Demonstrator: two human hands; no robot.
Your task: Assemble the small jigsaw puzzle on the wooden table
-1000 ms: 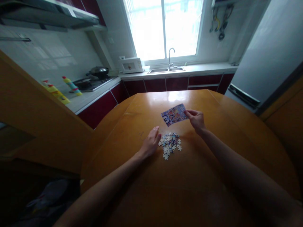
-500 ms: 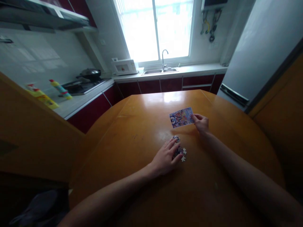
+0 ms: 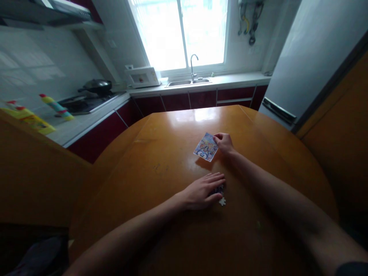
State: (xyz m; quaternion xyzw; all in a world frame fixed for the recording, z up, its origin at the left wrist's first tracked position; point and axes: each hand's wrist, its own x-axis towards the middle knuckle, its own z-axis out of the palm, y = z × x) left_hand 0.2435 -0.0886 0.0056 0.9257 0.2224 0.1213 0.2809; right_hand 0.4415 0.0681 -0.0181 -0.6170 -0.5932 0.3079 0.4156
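Right hand: above the far middle of the worktop, the right hand (image 3: 224, 143) pinches a printed card (image 3: 206, 147) between thumb and fingers, at the card's right edge.
Card: tilted, picture side showing, with a crowded colourful print and a dark blue and white design at its near edge; it is held up off the wood, and its shadow falls just below it.
Left hand: nearer than the card, the left hand (image 3: 202, 192) lies palm down, its fingers stretched out and unclenched, over a pile of puzzle pieces (image 3: 219, 189).
Puzzle pieces: mostly hidden under the left hand, showing between thumb and forefinger; one pale piece (image 3: 222, 201) lies just beside the thumb tip.
Worktop: a rounded, glossy brown wooden worktop (image 3: 161, 149), bright with window light at its far edge.
Far side: a sink (image 3: 179, 82) with a tap (image 3: 192, 66), and a white microwave (image 3: 143, 77) to its left.
Far left: a dark pan (image 3: 98, 86) on the stove (image 3: 91, 106), bottles nearer.
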